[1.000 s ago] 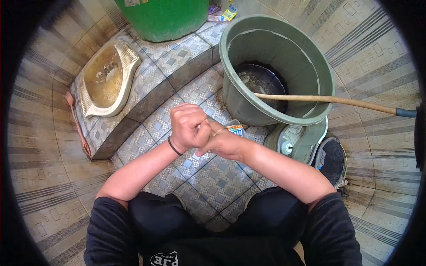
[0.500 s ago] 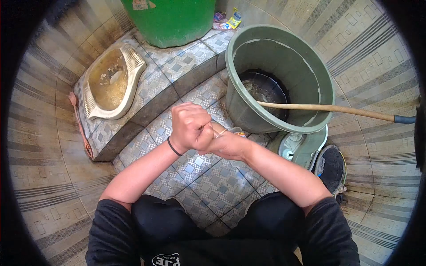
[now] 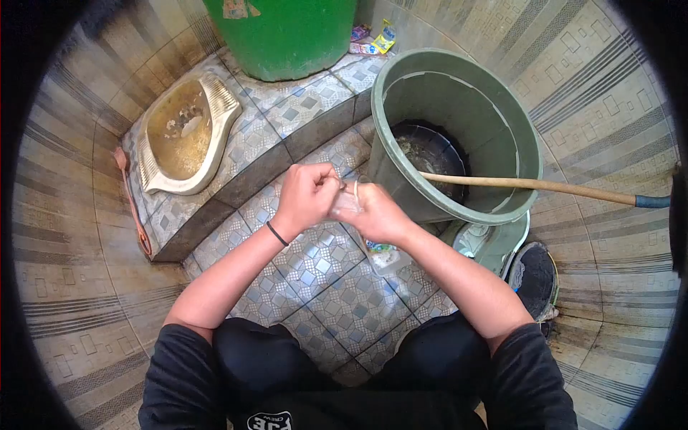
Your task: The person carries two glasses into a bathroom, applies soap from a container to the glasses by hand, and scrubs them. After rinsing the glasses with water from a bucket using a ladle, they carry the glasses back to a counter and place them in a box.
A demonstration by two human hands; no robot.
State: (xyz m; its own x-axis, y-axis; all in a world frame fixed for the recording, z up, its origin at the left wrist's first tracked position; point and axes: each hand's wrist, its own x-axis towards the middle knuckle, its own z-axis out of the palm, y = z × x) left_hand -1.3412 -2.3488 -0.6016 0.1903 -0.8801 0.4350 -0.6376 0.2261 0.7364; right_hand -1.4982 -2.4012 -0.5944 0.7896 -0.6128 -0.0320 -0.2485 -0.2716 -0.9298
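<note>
My left hand (image 3: pixel 307 195), with a black band at the wrist, is curled into a fist that meets the fingers of my right hand (image 3: pixel 380 213). Between the two hands shows something whitish and thin (image 3: pixel 347 206); I cannot make out what it is. My right hand has its fingers bent towards the left one, and their tips are partly hidden. Under my right wrist, a clear plastic container (image 3: pixel 385 258) with a green label is partly covered by the forearm.
A large grey-green tub (image 3: pixel 401 172) stands ahead to the right, a wooden handle (image 3: pixel 530 183) leaning across its rim. On the tiled step (image 3: pixel 247 172) are a squat toilet (image 3: pixel 209 161), a green barrel (image 3: pixel 287 36) and sachets (image 3: pixel 383 37). A dark bucket (image 3: pixel 534 276) stands by the right wall.
My hands have turned and drawn slightly apart, with my right hand swinging lower. More of the clear container and the whitish material is now visible. The view has shifted a little.
</note>
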